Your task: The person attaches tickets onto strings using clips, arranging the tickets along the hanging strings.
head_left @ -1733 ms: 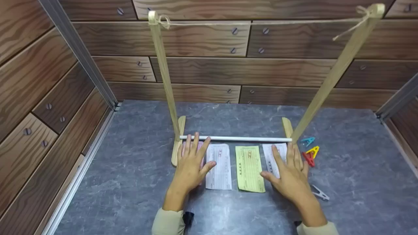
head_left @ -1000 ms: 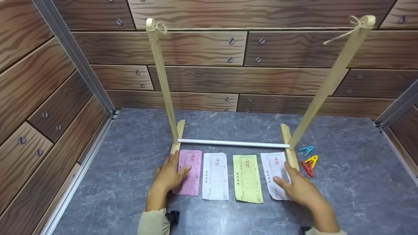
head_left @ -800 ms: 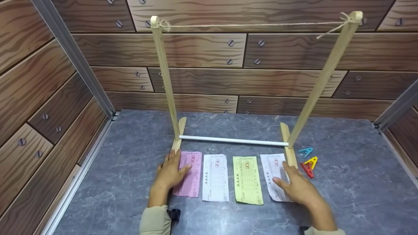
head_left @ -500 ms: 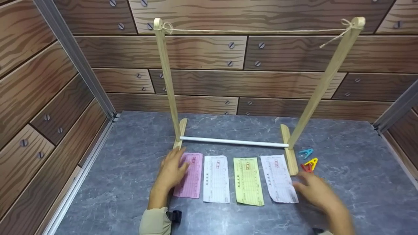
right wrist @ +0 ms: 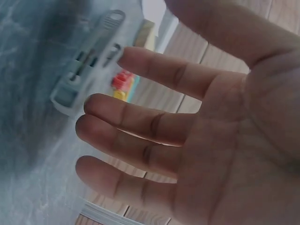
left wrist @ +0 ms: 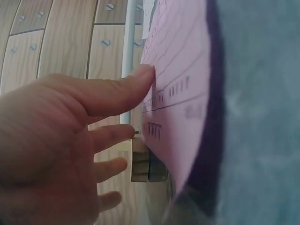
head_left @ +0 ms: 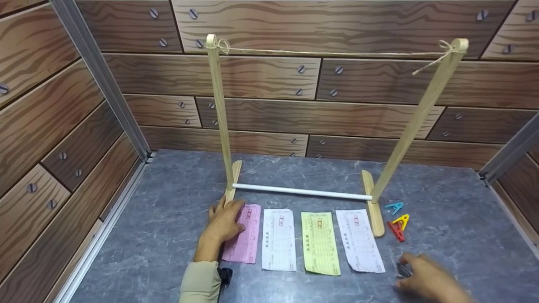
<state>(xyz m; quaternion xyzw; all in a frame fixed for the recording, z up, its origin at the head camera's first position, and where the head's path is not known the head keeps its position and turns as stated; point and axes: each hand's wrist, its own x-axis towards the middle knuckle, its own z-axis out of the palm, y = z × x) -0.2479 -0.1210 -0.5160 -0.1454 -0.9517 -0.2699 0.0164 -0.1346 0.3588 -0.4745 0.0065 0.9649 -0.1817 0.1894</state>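
Four paper slips lie in a row in front of a wooden rack: pink, white, yellow and white. My left hand rests flat at the pink slip's left edge. In the left wrist view its thumb touches the pink slip. My right hand hovers open at the near right, fingers spread, just by a grey clothes peg. The right wrist view shows that peg lying on the table beyond the fingertips, with nothing gripped.
A string runs between the rack's post tops and a white bar joins its feet. Blue, yellow and red pegs lie right of the rack. Wood-patterned walls enclose the grey tabletop.
My right hand left the rightmost white slip and moved right and nearer, to the grey peg. The left hand slid back from on top of the pink slip to its left edge.
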